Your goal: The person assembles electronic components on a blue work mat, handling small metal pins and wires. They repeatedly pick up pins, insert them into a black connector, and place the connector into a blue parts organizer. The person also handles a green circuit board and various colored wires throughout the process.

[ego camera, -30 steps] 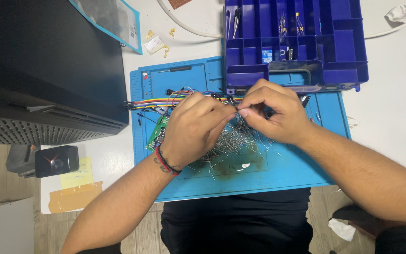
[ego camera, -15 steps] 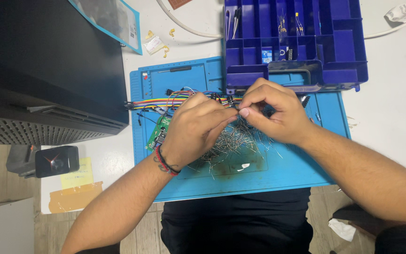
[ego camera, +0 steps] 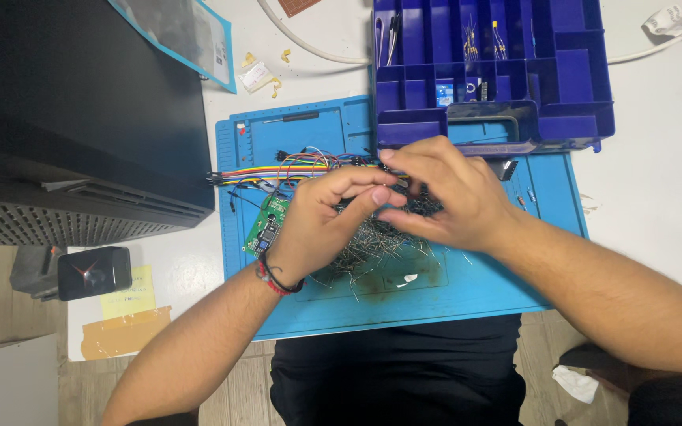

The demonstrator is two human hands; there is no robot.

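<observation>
Behind the blue work mat [ego camera: 483, 296], the blue compartment box [ego camera: 574, 83] is cut off by the top edge, and the parts in its cells are too small to tell. On the mat, the left hand [ego camera: 321, 225] and right hand [ego camera: 447, 193] cover most of the pile of thin metal pins [ego camera: 369, 252]; whatever their fingertips pinch is hidden. The green circuit board [ego camera: 266, 225] shows only partly beside the left hand.
</observation>
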